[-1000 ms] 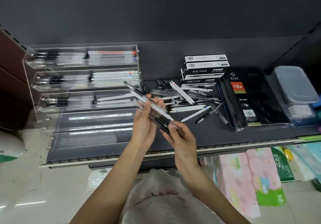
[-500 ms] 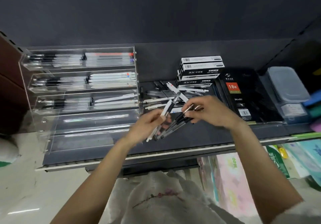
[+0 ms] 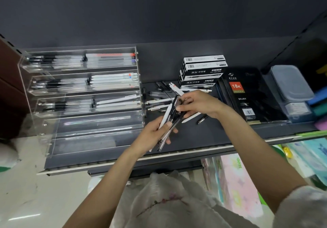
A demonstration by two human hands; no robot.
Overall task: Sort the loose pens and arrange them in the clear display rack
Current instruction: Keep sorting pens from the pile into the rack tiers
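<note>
My left hand (image 3: 152,133) grips a bundle of pens (image 3: 169,120), white, black and clear ones, held upright and tilted over the shelf. My right hand (image 3: 198,105) pinches the top ends of that same bundle from the right. Behind the hands lies a pile of loose pens (image 3: 159,95) on the dark shelf. The clear display rack (image 3: 85,104) stands at the left; its three upper tiers hold black-and-clear pens on the left and white pens on the right, and the lower tiers hold none.
A stack of black-and-white pen boxes (image 3: 201,71) sits behind the loose pens. Black diary notebooks (image 3: 247,95) lie to the right, then a grey lidded container (image 3: 292,88). The shelf's front edge (image 3: 177,154) runs below my hands, with packaged tissues underneath.
The bundle has swung from slanting leftward to more upright. My right hand moved from below the bundle up to its top ends, over the loose pile.
</note>
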